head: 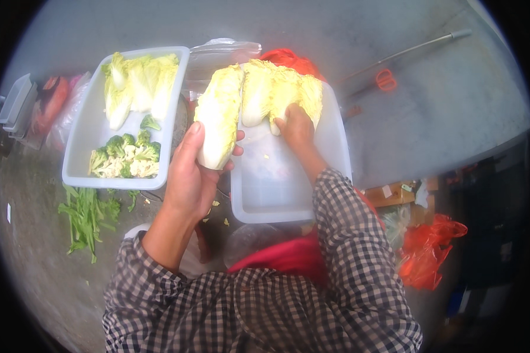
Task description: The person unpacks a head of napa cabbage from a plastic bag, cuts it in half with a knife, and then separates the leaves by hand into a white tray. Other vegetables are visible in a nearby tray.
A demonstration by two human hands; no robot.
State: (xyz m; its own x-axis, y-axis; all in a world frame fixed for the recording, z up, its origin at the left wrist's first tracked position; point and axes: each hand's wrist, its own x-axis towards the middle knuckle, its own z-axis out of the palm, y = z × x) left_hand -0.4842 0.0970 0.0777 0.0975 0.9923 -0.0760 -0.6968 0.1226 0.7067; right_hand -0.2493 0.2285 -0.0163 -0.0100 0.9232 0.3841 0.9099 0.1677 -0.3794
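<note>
My left hand holds a napa cabbage upright, its white base down in my palm and its yellow leafy end up. Thumb and fingers wrap the lower half from both sides. In the right-hand white plastic tub, several more napa cabbages lie side by side along the far end. My right hand reaches over that tub and grips the base of a middle cabbage; some of its fingers are hidden. A small yellow leaf scrap lies on the tub floor.
A second white tub at left holds pale cabbages, plus broccoli and cauliflower florets. Leafy greens lie on the floor. Orange-handled scissors and a metal rod are at right, above a red plastic bag.
</note>
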